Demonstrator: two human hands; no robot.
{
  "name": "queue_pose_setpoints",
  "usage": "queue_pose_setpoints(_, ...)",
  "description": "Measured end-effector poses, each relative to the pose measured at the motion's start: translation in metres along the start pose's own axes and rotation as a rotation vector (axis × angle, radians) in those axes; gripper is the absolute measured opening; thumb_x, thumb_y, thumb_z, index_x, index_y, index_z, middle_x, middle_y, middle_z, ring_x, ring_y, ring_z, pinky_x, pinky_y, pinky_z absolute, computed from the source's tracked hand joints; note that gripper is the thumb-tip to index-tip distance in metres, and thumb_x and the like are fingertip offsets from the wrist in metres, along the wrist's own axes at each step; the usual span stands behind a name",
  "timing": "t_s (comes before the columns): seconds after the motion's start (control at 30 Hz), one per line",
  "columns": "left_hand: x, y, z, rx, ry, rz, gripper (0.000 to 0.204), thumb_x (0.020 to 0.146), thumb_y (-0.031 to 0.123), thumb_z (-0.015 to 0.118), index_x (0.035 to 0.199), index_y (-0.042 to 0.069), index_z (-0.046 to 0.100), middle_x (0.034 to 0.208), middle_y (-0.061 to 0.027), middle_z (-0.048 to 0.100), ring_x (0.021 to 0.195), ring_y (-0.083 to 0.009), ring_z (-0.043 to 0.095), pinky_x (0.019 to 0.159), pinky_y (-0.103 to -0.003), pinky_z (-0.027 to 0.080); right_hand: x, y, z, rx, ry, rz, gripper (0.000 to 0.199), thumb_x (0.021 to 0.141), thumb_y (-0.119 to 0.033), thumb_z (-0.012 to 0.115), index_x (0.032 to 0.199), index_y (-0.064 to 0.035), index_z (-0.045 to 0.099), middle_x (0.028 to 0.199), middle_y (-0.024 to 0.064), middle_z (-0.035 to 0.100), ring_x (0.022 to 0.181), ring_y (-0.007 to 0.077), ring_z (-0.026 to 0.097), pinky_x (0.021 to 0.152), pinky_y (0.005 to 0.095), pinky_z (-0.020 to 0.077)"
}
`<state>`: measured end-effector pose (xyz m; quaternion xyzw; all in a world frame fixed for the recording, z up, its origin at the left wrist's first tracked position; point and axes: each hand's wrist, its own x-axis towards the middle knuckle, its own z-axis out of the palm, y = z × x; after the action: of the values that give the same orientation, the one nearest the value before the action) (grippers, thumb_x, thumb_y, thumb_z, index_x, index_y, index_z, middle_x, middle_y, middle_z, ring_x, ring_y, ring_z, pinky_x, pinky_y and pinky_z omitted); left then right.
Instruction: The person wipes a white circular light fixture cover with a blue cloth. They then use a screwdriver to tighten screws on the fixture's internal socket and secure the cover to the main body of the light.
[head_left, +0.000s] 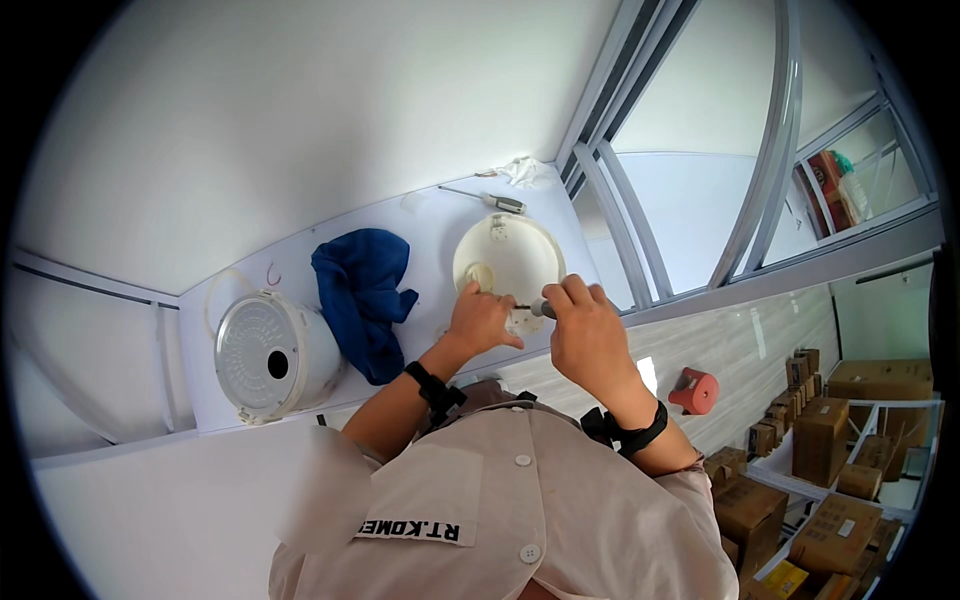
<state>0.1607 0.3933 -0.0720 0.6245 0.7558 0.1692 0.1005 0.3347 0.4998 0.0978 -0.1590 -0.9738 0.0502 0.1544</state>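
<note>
You are standing in what looks like a small appliance repair workshop or stockroom. Under your fingers (500, 318) a white desk (420, 215) carries a round cream appliance lid (515, 255) laid flat. Left of your fingers lie a crumpled blue cloth (362, 295) and a white rice cooker body (275, 352) tipped on its side. Beyond your fingers a spare screwdriver (490, 199) rests on the desk. To the right and below your fingers, stacked brown cardboard boxes (830, 440) fill shelves.

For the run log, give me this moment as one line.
left hand steadies white round cover | right hand grips screwdriver
</note>
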Motion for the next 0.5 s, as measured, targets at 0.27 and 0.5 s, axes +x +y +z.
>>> queue_pose_setpoints(0.27,-0.001,0.001,-0.001,0.015,-0.005,0.000,0.076,0.059,0.071,0.089,0.107,0.012,0.078,0.082,-0.0082,0.078,0.078,-0.0244,0.072,0.088,-0.038,0.041,0.005,-0.001,-0.012,0.103,-0.382,0.244,0.037,0.085,-0.004,0.079,0.120,-0.0007,0.066,0.109,0.0200,0.065,0.094,0.0422,0.070,0.072,0.0478,0.0580)
queue_pose_setpoints(0.5,-0.003,0.004,-0.004,-0.002,0.004,0.003,0.074,0.059,0.069,0.090,0.102,0.010,0.075,0.078,-0.0094,0.077,0.076,-0.0265,0.073,0.089,-0.038,0.041,0.003,-0.006,-0.011,0.155,-0.079,0.096,0.041,0.089,-0.018,0.084,0.121,0.0001,0.066,0.106,0.0216,0.065,0.090,0.0406,0.071,0.068,0.0469,0.0578)
